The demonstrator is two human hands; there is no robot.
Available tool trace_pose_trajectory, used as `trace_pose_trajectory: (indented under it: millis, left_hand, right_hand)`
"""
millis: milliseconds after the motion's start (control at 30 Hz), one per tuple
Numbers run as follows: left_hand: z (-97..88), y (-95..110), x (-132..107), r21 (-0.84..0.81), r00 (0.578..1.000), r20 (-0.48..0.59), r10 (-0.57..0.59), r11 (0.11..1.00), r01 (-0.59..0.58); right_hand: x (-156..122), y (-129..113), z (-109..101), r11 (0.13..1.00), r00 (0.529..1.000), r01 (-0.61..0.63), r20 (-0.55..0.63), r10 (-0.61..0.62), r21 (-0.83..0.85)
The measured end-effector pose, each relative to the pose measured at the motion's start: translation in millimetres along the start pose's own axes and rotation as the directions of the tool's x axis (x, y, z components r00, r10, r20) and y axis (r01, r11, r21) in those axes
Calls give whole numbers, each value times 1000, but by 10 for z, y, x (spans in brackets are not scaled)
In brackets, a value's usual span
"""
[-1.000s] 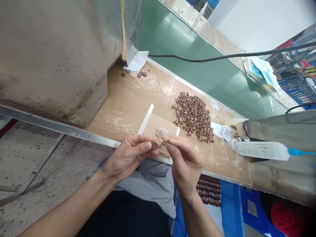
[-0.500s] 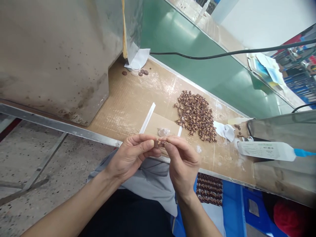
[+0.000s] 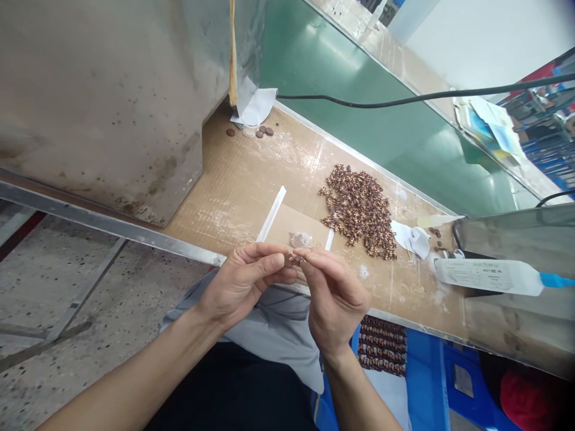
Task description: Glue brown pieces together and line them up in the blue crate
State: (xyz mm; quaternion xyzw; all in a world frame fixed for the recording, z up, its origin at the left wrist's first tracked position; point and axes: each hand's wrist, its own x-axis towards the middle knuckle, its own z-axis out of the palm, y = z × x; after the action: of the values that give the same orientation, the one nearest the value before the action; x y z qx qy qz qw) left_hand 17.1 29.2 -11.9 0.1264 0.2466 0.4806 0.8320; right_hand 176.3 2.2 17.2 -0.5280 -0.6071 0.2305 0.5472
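Note:
My left hand (image 3: 245,284) and my right hand (image 3: 335,293) meet at the table's front edge, fingertips almost touching. Between them is a small brown piece with gold-coloured bits (image 3: 294,260), pinched from the left by thumb and index finger and from the right by the other thumb and fingertips. Fingers cover most of it, so its exact kind is not visible. Just beyond the fingertips sits a small clear plastic dish (image 3: 300,240). Farther right lies a heap of similar small brown and gold pieces (image 3: 359,209).
A white bottle with a blue tip (image 3: 489,276) lies at the right. Brown discs (image 3: 265,131) lie by folded white paper (image 3: 258,108) at the back. A metal box (image 3: 103,114) blocks the left. Below right, a blue crate (image 3: 426,365) stands near rows of brown pieces (image 3: 383,344).
The whole view has shifted slightly to the right. My right hand has turned a little, and both hands keep their pinch on the small piece.

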Motion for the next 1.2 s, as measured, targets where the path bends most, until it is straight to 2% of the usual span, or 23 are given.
trace_pose_trajectory:
  millis: [200, 700, 1000, 1200]
  left_hand:
    - [-7, -19, -6, 8, 1000, -19, -1, 1000, 1]
    - [73, -14, 12, 62, 999, -47, -12, 998, 15]
    - [69, -15, 14, 105, 998, -68, -18, 994, 25]
    - [71, 1, 4, 184, 995, -102, -4, 983, 23]
  right_hand:
    - [-4, 59, -4, 993, 993, 119, -16, -119, 3]
    - [50, 90, -145, 973, 972, 227, 76, -223, -51]
    - [25, 126, -142, 944, 948, 316, 60, -312, -90]
    - [1, 143, -110, 965, 966, 259, 29, -258, -32]
